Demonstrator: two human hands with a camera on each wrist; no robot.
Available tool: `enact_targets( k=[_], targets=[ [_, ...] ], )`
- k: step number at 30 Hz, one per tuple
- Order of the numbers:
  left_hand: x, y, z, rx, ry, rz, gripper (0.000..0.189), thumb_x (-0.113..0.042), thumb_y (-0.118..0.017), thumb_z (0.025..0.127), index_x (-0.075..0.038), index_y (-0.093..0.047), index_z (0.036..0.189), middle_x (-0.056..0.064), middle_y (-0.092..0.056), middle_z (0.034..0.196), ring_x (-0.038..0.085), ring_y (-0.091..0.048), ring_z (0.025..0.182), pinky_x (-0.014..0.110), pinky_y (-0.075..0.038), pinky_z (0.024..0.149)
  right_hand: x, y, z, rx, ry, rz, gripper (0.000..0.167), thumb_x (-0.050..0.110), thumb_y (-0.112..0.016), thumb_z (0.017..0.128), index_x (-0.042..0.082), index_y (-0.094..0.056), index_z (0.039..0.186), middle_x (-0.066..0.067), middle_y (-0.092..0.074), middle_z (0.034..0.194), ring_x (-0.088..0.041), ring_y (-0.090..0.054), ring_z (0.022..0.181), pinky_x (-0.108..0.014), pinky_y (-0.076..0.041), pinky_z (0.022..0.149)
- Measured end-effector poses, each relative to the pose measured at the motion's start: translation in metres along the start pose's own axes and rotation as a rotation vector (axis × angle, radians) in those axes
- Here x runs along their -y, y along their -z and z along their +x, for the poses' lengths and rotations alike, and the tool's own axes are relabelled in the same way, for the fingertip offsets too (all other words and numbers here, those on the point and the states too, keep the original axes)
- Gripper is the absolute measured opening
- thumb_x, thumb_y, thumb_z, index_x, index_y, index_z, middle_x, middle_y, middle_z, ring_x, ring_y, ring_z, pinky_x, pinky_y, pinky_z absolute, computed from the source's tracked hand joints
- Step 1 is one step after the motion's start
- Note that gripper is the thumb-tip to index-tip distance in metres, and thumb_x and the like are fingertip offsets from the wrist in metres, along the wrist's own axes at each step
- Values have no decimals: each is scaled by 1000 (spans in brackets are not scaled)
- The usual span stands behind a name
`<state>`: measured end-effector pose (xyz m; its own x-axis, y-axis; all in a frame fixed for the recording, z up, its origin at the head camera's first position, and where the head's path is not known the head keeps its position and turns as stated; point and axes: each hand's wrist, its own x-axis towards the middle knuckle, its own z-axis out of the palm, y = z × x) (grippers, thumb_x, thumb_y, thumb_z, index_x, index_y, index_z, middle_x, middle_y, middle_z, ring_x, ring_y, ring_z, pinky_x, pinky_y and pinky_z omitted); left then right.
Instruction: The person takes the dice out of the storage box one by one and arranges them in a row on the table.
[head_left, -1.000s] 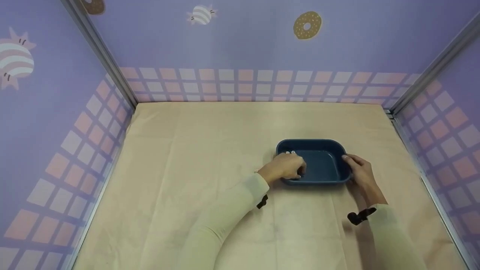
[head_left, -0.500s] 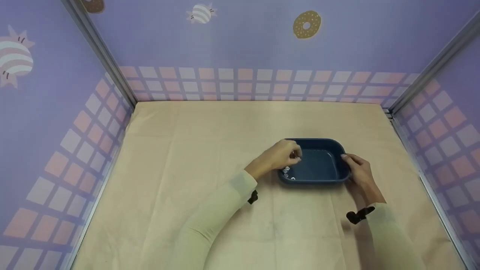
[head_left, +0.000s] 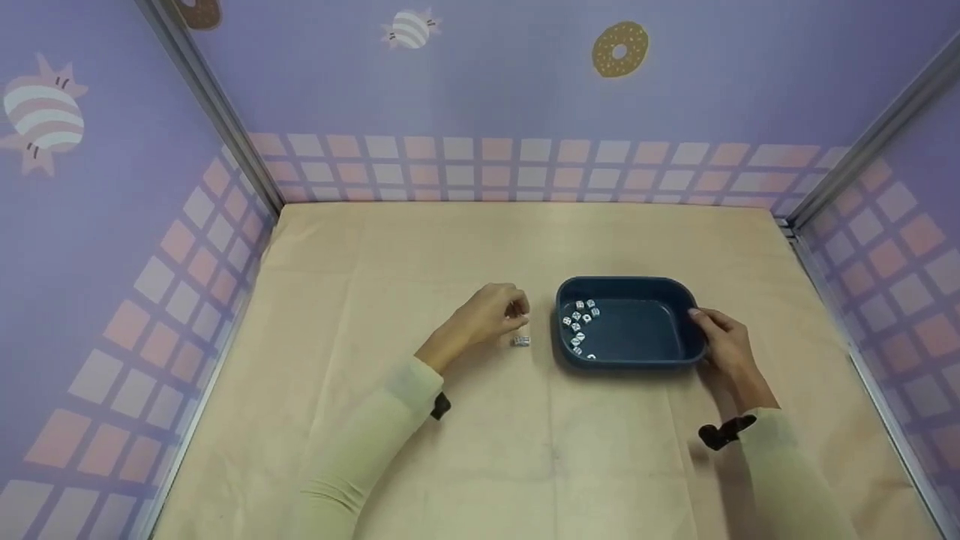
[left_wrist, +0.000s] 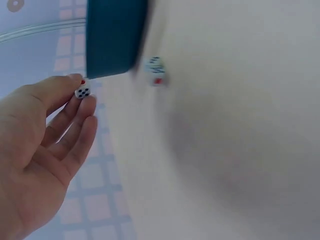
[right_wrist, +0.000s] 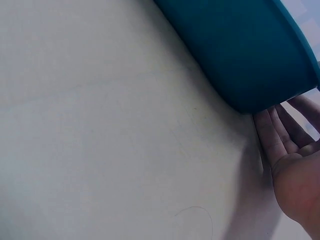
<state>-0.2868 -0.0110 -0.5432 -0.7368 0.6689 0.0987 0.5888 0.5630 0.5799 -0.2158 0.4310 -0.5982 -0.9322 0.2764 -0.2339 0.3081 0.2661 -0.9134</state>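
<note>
My left hand (head_left: 491, 313) is just left of the blue plastic tub, above the cloth. In the left wrist view its thumb and fingertips pinch a white die (left_wrist: 83, 93) with dark and red pips. Close by on the cloth lie what look like two dice (head_left: 521, 341), side by side and touching. Several white dice (head_left: 576, 327) are scattered at the left end inside the tub (head_left: 637, 364). At the tub's right end my right hand (head_left: 727, 349) grips the wall, thumb at the rim and fingers outside; in the right wrist view those fingers reach the tub's underside edge.
A beige cloth (head_left: 420, 255) with creases covers the table. Purple panels with a checked border (head_left: 495, 161) stand at the back, left and right, joined by metal corner posts (head_left: 217, 112).
My left hand has moved left, out from over the tub to above the cloth. The dice in the tub and those on the cloth now show. My right hand keeps its grip on the tub.
</note>
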Motion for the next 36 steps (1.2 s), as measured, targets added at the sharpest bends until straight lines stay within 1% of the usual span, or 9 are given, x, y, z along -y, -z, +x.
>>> enact_targets(
  k=[5,8,10,16,20,24,29,32,36],
  targets=[
    [13,-13,-23,-24,37,25,12,-14,-75,101,-5,-76,109,4,-71,103,17,-68,95,28,-57,84,8,1,-5,8,0,26,63,45,-63,106,-2,-57,148,-4,-60,137,-5,-58,114,-13,-50,90],
    [17,-22,-31,-30,42,39,12,-16,-75,101,-7,-77,109,2,-72,103,16,-68,93,29,-57,83,8,1,-6,10,15,33,61,43,-63,107,-3,-57,147,0,-62,132,-5,-60,112,-15,-52,90],
    [19,-27,-33,-41,39,55,11,-18,-75,101,-8,-77,107,1,-72,102,14,-67,91,29,-57,82,5,1,-4,10,26,30,63,45,-63,106,-2,-57,147,-1,-63,133,-5,-60,112,-15,-52,90],
    [21,-40,-35,-71,36,70,8,-19,-76,100,-12,-77,103,-1,-71,98,11,-64,86,29,-56,78,-1,0,0,7,36,5,71,56,-62,104,2,-57,149,-12,-57,147,-8,-58,120,-15,-49,93],
    [22,-44,-36,-80,44,54,10,-19,-77,100,-11,-77,105,0,-70,99,12,-64,87,30,-56,79,-1,0,-1,7,34,0,75,60,-61,102,2,-57,149,-13,-56,148,-11,-57,124,-14,-49,93],
    [23,-46,-37,-91,46,52,17,-21,-78,99,-10,-76,111,0,-70,103,13,-65,92,31,-57,83,0,1,-2,17,45,0,75,61,-61,102,2,-57,149,-14,-55,149,-13,-57,125,-15,-48,94],
    [23,-47,-36,-78,40,73,24,-22,-80,98,-10,-74,118,0,-70,109,14,-66,99,32,-57,88,-2,1,-2,7,29,23,72,60,-63,101,5,-60,147,-8,-59,143,-9,-58,119,-15,-50,91],
    [24,-48,-34,-69,31,89,22,-21,-79,98,-12,-75,117,-1,-70,109,14,-65,99,32,-56,88,-3,1,-1,-2,22,30,69,58,-65,101,5,-61,145,-2,-62,136,-7,-60,115,-15,-51,90],
    [24,-49,-32,-66,23,100,14,-20,-78,98,-15,-76,111,-4,-70,106,13,-62,96,32,-55,86,-4,0,-1,-2,46,32,68,54,-64,103,1,-61,145,-2,-64,131,-7,-61,112,-16,-51,90]
  ],
)
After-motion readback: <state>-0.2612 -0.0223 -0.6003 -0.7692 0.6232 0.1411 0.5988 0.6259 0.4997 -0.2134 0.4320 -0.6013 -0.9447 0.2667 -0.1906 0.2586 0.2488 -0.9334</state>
